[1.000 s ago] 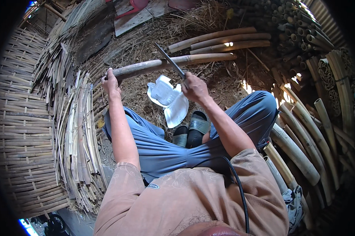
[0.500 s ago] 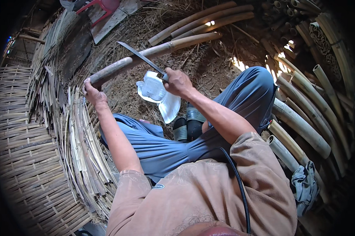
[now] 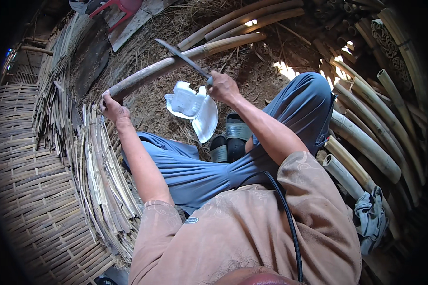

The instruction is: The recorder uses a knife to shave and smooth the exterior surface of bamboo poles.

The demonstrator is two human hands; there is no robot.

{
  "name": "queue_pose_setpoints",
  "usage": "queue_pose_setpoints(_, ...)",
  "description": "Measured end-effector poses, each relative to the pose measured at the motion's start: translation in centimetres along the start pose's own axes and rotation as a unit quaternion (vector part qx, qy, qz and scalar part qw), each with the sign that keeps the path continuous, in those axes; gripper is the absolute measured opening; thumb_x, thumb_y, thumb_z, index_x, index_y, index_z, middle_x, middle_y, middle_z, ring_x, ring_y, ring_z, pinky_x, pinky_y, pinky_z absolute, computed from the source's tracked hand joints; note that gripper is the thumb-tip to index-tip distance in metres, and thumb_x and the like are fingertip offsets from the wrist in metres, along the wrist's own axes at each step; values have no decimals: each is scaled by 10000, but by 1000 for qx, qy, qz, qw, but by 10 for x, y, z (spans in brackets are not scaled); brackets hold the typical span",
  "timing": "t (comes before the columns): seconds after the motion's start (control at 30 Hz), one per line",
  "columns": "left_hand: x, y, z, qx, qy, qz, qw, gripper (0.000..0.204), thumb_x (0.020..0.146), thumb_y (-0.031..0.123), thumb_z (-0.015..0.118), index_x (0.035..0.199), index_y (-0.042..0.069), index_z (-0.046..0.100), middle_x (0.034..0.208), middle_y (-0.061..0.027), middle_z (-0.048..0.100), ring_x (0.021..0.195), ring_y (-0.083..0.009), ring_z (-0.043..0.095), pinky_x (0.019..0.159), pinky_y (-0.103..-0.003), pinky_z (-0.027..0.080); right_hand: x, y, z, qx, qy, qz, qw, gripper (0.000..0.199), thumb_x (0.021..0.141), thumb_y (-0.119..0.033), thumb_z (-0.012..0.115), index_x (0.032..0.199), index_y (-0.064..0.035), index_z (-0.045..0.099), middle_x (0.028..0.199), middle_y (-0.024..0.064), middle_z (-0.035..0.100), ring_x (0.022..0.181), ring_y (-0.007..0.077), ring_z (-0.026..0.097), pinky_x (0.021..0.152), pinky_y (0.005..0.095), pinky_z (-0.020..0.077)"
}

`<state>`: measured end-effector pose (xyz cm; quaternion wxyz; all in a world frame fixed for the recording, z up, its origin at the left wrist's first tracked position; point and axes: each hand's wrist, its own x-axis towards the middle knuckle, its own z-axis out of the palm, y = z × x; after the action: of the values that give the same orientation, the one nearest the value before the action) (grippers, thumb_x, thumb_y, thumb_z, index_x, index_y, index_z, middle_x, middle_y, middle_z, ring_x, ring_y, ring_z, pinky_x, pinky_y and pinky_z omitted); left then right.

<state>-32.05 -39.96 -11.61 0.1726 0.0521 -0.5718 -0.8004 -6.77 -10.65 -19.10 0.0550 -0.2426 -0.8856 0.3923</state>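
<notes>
I sit on the ground with a long bamboo pole (image 3: 176,61) lying across in front of me. My left hand (image 3: 112,108) grips its near end at the left. My right hand (image 3: 222,86) holds a long knife (image 3: 183,58) by the handle, its blade raised and lying across the pole near its middle. An open white foam box (image 3: 195,107) lies on the straw just below the pole, beside my right hand.
Split bamboo strips (image 3: 97,175) are heaped at my left, beside a woven bamboo mat (image 3: 28,190). More bamboo poles (image 3: 366,142) lie stacked at the right and at the top (image 3: 252,16). My sandalled feet (image 3: 230,140) rest in the middle. A grey cloth (image 3: 371,218) lies at lower right.
The near end of the pole and my left hand have swung left and down. The knife in my right hand now lies higher, across the pole.
</notes>
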Motion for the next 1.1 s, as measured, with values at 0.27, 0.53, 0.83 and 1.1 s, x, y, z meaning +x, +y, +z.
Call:
queue_pose_setpoints(0.27, -5, -2, -1, 31, -3, -10, 999, 431, 818, 259, 748, 1070, -82, 673, 1049, -133, 689, 895, -222, 663, 821, -365, 548, 11, 13, -3, 52, 37, 47, 997, 326, 857, -218, 682, 1117, -25, 648, 1076, 257, 707, 1041, 406, 692, 940, 474, 553)
queue_pose_setpoints(0.53, -11, 7, 3, 18, -15, 11, 1000, 382, 831, 244, 737, 1055, -57, 669, 1037, -116, 684, 899, -214, 658, 819, -368, 549, 15, 30, -21, -10, 83, 170, 982, 282, 870, -231, 678, 1099, -67, 659, 1083, 237, 718, 1069, 392, 696, 922, 481, 564)
queue_pose_setpoints(0.83, -16, 15, 7, -156, -135, -12, 978, 313, 816, 251, 595, 998, 12, 685, 1015, -143, 702, 955, -293, 674, 921, -435, 523, -3, -1, 4, 24, 41, -75, 996, 216, 870, -189, 653, 1053, -79, 623, 939, 211, 709, 959, 382, 705, 865, 498, 564)
queue_pose_setpoints(1.1, -14, 16, -8, -235, -218, -31, 947, 425, 691, 273, 560, 984, 1, 702, 992, -185, 721, 976, -339, 687, 977, -473, 524, 19, 35, -40, -27, 97, 182, 978, 289, 876, -248, 637, 1094, -61, 668, 1085, 246, 713, 1050, 402, 694, 914, 480, 562)
